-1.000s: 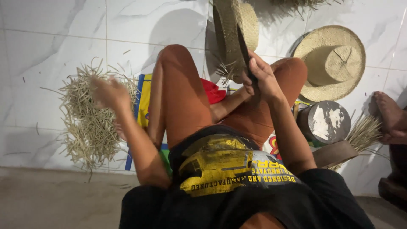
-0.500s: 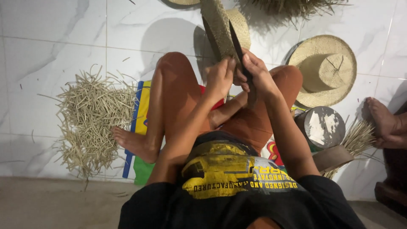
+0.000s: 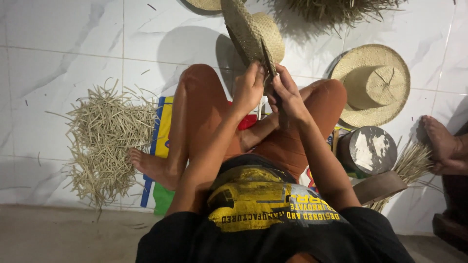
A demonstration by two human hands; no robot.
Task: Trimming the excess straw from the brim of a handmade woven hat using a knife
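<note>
Nearest the camera a black shirt [image 3: 273,234] fills the lower frame and hides the lap; the bottom edge cuts it off. Beyond it the person sits cross-legged on a coloured mat [image 3: 161,146], mostly covered by the legs. Both hands meet just above the knees on a woven hat [image 3: 248,34], held up edge-on so its crown and inside are hard to make out. The left hand [image 3: 249,90] is closed on the lower brim, fingers curled around it. The right hand [image 3: 287,92] is closed just beside it, touching the same brim; a dark narrow thing runs down from its grip, too shadowed to tell what it is. The hat rises from the hands away from the body, its top near the upper edge. On the tiled floor [image 3: 63,58] to the left lies a straw pile [image 3: 105,141], well apart from the hands. To the right stands a round block [image 3: 368,151], and past it a finished hat [image 3: 375,83]. Another person's foot [image 3: 441,143] shows at the right edge. More straw at the top is cut off.
</note>
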